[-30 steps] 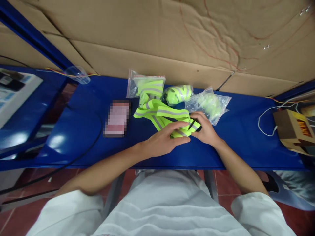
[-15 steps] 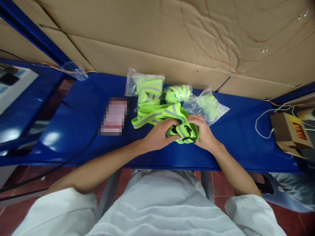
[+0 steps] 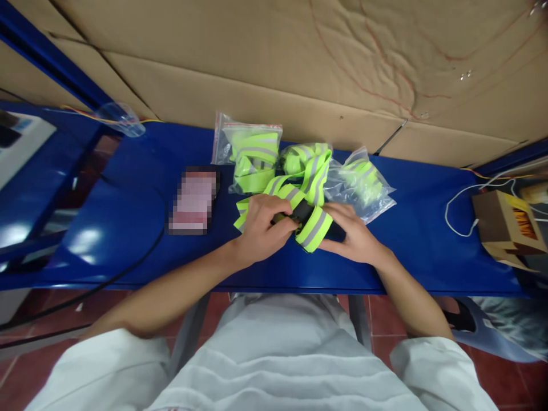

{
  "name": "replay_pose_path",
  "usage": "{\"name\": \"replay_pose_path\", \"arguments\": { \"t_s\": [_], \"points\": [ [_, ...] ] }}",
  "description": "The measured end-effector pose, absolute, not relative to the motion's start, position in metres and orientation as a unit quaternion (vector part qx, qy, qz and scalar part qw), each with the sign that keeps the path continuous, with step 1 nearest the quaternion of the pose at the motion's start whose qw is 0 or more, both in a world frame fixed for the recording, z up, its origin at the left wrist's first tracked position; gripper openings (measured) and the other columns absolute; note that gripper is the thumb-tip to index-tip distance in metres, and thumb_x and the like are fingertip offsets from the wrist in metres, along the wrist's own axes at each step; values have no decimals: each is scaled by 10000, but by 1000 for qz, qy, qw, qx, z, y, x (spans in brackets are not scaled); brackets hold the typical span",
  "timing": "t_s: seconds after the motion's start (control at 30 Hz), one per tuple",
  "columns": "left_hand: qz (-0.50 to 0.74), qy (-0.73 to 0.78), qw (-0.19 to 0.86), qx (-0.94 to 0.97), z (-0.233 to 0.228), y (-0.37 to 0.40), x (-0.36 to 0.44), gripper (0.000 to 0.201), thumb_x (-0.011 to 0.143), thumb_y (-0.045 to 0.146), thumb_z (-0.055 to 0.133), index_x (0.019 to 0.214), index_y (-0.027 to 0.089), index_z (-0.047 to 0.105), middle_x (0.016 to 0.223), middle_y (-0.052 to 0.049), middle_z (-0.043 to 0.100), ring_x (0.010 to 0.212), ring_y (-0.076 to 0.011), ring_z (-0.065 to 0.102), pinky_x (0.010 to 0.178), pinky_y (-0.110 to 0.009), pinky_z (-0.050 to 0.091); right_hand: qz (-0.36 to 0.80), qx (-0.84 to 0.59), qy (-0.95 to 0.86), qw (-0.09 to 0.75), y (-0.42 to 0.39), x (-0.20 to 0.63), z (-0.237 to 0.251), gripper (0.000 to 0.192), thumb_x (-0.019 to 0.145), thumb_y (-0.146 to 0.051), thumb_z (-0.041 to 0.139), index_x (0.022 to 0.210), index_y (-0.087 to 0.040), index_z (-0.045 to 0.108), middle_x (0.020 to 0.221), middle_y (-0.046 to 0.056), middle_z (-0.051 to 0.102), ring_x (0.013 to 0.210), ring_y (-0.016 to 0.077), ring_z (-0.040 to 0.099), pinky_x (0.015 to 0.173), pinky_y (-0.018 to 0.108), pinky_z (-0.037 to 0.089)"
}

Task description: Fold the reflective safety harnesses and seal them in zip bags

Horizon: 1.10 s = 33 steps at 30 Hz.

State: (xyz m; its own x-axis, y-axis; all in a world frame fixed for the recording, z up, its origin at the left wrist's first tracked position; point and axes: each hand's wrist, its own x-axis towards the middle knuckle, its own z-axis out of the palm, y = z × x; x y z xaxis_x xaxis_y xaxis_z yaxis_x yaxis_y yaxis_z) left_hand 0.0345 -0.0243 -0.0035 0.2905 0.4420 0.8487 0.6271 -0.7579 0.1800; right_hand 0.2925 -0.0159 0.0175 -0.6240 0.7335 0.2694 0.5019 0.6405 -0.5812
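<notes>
A fluorescent yellow-green reflective strap point(image 3: 315, 229) with a grey stripe is bunched into loops between my hands, above the blue table. My left hand point(image 3: 264, 229) pinches its left side, thumb and forefinger together beside a black part point(image 3: 302, 211) of the strap. Curved round the right side of the loops is my right hand point(image 3: 354, 235), thumb low and fingers above, some of them hidden. Loose lengths of the strap run back towards the clear bags. Directly behind lie a bagged strap point(image 3: 256, 162), another wrapped strap point(image 3: 302, 158) and a third bag point(image 3: 363, 182) with a strap inside.
On the left of the blue table point(image 3: 428, 228) lies a phone point(image 3: 192, 201), its screen blurred. A clear plastic cup point(image 3: 122, 119) rests at the back left. A small cardboard box point(image 3: 505, 225) and a white cable point(image 3: 447, 211) are at the right. Cardboard point(image 3: 214, 68) walls the back.
My hands have turned the looped strap, so its black buckle no longer shows in front. My right hand's thumb has come forward, and a length of strap now rises behind the hands.
</notes>
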Motion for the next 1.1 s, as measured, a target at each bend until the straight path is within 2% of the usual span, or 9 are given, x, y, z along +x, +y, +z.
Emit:
{"name": "replay_pose_path", "arguments": {
  "t_s": [0.1,0.27,0.47,0.6,0.73,0.83,0.93,1.03,1.1],
  "points": [
    [-458,-348,81,-814,-4,-23,35,181,896,102,699,978,253,642,1133,-74,643,1085,-229,644,893,-387,548,295,-363,-825,316,-15,292,12,329,986,-479,682,1211,-244,630,1102,77,736,987,252,718,868,397,586],
    [-398,-392,55,-828,-4,-21,36,445,951,233,720,1376,254,590,1439,-178,557,1306,-324,593,973,-450,534,279,-414,-797,340,-10,296,3,314,1000,-395,630,1278,-255,593,1106,82,744,973,262,732,834,415,616],
    [-373,-421,29,-827,-4,-20,33,78,928,205,724,996,225,690,1343,-129,656,1216,-327,631,948,-494,467,196,-385,-827,361,-12,289,5,273,1025,-266,529,1273,-300,639,1319,118,660,1287,310,648,1087,537,551],
    [-383,-410,116,-820,-3,-21,34,79,927,179,702,891,234,659,1322,-88,703,1259,-311,628,1035,-541,408,126,-395,-817,400,-20,288,5,367,1040,-367,448,1377,-324,587,1460,137,532,1387,362,573,1139,618,496],
    [-366,-338,197,-844,-1,-24,34,135,977,138,638,916,255,664,1261,-16,761,1205,-222,672,1065,-480,414,49,-315,-870,377,-27,281,6,509,979,-567,583,1441,-355,549,1409,120,618,1297,381,629,1100,602,460],
    [-341,-297,134,-882,-1,-24,32,181,998,113,591,973,262,692,1199,-10,786,1183,-202,695,1082,-458,431,43,-360,-878,311,-27,274,9,342,949,-442,658,1272,-332,661,1303,84,713,1194,334,688,1086,559,437],
    [-321,-338,63,-883,-1,-20,29,187,1004,124,561,986,248,699,1199,-40,793,1196,-234,705,1085,-489,461,82,-407,-842,345,-23,277,14,154,940,-315,572,1022,-276,697,1120,73,756,1060,291,718,1014,524,481],
    [-317,-348,42,-881,-2,-16,26,148,1003,152,560,978,227,685,1251,-75,785,1216,-263,711,1059,-498,500,72,-468,-782,406,-21,287,18,254,970,-287,477,784,-255,647,949,75,733,955,283,709,962,528,494],
    [-320,-343,58,-881,-1,-15,26,130,1006,160,567,962,226,671,1256,-76,785,1210,-263,720,1041,-496,514,44,-496,-761,416,-23,291,20,368,1023,-384,423,793,-259,682,980,96,726,985,305,702,971,549,485]
  ]
}}
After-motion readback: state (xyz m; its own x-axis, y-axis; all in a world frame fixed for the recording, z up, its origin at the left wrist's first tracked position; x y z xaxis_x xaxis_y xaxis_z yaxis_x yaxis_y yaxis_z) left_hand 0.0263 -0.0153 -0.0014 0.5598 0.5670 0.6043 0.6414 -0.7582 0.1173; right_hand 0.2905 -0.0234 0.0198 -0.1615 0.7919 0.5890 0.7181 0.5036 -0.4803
